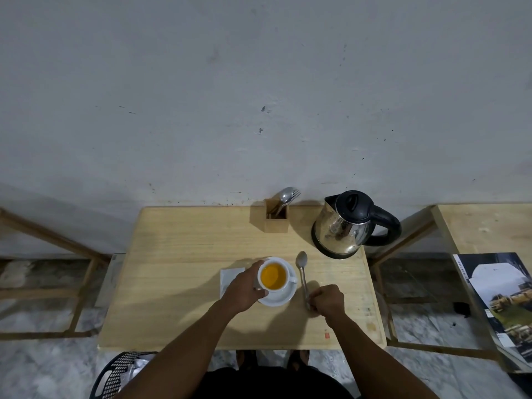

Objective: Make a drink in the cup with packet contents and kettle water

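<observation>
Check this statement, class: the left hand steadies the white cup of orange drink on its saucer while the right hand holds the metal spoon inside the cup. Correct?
Not quite. In the head view the metal spoon in the right hand lies outside the white cup of orange drink, beside the white saucer over the wooden table. The left hand does steady the cup.

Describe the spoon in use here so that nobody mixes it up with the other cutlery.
Start at the steel kettle in the table's far right corner. In front of it the spoon lies flat beside the saucer, its handle in the right hand. The other cutlery stands upright in the wooden holder.
</observation>
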